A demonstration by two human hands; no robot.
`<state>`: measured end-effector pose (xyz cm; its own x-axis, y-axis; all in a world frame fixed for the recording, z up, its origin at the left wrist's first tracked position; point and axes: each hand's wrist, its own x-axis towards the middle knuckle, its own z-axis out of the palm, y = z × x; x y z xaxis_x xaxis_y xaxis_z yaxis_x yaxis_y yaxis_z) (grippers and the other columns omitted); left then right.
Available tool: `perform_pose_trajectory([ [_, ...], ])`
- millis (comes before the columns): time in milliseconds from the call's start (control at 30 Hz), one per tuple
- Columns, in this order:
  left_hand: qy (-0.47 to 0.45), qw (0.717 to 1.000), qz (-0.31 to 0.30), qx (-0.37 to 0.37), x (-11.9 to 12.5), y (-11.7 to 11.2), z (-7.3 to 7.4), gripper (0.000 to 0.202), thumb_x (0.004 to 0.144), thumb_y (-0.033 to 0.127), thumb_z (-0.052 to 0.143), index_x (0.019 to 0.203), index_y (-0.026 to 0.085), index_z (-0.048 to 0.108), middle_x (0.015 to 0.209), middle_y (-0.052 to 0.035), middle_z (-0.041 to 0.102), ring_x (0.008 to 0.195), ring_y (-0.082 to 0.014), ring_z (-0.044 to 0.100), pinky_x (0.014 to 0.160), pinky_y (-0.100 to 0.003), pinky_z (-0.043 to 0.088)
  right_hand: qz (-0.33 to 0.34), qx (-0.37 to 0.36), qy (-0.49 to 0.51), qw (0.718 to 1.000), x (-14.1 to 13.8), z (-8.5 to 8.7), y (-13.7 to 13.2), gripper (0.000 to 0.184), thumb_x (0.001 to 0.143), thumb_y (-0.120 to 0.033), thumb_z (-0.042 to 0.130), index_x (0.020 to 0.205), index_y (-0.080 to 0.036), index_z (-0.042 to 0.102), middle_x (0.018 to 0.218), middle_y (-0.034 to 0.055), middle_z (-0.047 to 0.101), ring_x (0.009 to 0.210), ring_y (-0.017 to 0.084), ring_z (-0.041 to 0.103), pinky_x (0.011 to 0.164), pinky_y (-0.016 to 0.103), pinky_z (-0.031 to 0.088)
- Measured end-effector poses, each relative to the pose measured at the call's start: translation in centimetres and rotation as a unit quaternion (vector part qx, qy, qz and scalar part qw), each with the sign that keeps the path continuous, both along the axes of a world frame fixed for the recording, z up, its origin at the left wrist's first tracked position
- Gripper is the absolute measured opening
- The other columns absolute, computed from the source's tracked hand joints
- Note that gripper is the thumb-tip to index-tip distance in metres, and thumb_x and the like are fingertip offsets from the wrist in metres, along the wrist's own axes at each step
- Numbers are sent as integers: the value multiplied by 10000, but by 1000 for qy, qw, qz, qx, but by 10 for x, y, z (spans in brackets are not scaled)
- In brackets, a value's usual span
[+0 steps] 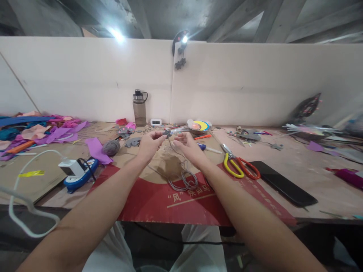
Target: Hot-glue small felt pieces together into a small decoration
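Above the middle of the table, my left hand [150, 146] pinches a small grey star-shaped piece [168, 133] between thumb and fingertips. My right hand [187, 146] is just right of it, with curled fingers and the thumb drawn close to them. Whatever lies between those fingertips is too small to make out. Grey yarn [183, 183] runs down from the star past the right hand into loose loops on a red and brown cardboard sheet [141, 207]. A ball of grey yarn [111, 147] lies left of my left hand.
Scissors [238, 166] with yellow and red handles and a black phone [283, 183] lie at right. Left are a blue power strip [82, 175] with a white plug and scraps of coloured cloth [36, 132]. A bottle [139, 109] and small clock [155, 122] stand behind.
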<state>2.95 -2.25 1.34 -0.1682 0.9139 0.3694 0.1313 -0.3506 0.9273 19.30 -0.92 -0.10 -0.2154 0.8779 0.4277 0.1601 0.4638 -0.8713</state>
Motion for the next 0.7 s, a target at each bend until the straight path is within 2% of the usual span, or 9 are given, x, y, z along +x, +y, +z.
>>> perform_pose_trajectory([
  [67, 13, 1000, 5, 3, 1, 0, 0, 176, 664, 300, 671, 766, 159, 639, 557, 24, 531, 427, -50, 380, 396, -186, 284, 77, -66, 43, 994, -11, -4, -5, 383, 728, -328, 577, 1038, -198, 393, 875, 37, 623, 749, 137, 607, 682, 300, 485],
  [133, 26, 1000, 10, 4, 2, -1, 0, 163, 664, 290, 668, 761, 162, 642, 547, 26, 529, 412, -49, 360, 397, -193, 277, 87, -80, 35, 992, -13, -7, -7, 360, 729, -309, 574, 1033, -198, 417, 724, -19, 591, 624, 122, 573, 601, 274, 469],
  [233, 58, 998, 13, 11, 3, -3, 2, 153, 663, 288, 663, 752, 164, 650, 556, 22, 542, 419, -55, 364, 405, -198, 277, -3, 19, -39, 999, -6, -3, -8, 183, 738, -303, 565, 881, -192, 535, 608, -45, 500, 551, 113, 478, 548, 254, 415],
  [333, 99, 995, 14, 24, 4, -5, 2, 120, 664, 284, 660, 708, 172, 647, 578, 17, 558, 454, -64, 393, 419, -193, 295, -89, 144, -97, 981, 1, 5, -8, 103, 753, -279, 565, 777, -190, 609, 650, -10, 518, 603, 127, 462, 597, 266, 396],
  [400, 116, 993, 6, 22, 5, -6, 2, 100, 666, 277, 659, 682, 180, 645, 586, 13, 569, 474, -70, 411, 424, -188, 302, -110, 194, -109, 969, 2, 10, -8, 103, 762, -269, 571, 786, -193, 637, 704, 12, 543, 637, 137, 475, 633, 276, 399],
  [533, 115, 993, -17, 5, 8, -8, 2, 77, 662, 267, 670, 682, 193, 667, 588, 2, 588, 493, -80, 428, 421, -181, 299, -120, 242, -118, 956, 0, 13, -5, 126, 784, -278, 570, 794, -198, 667, 718, 25, 545, 666, 151, 496, 655, 284, 404],
  [700, 116, 993, -33, -3, 8, -8, 1, 88, 664, 274, 669, 699, 194, 675, 607, -4, 607, 504, -83, 444, 429, -180, 300, -137, 256, -109, 951, 0, 14, 1, 143, 782, -301, 584, 755, -199, 680, 707, 27, 565, 685, 158, 520, 666, 289, 411],
])
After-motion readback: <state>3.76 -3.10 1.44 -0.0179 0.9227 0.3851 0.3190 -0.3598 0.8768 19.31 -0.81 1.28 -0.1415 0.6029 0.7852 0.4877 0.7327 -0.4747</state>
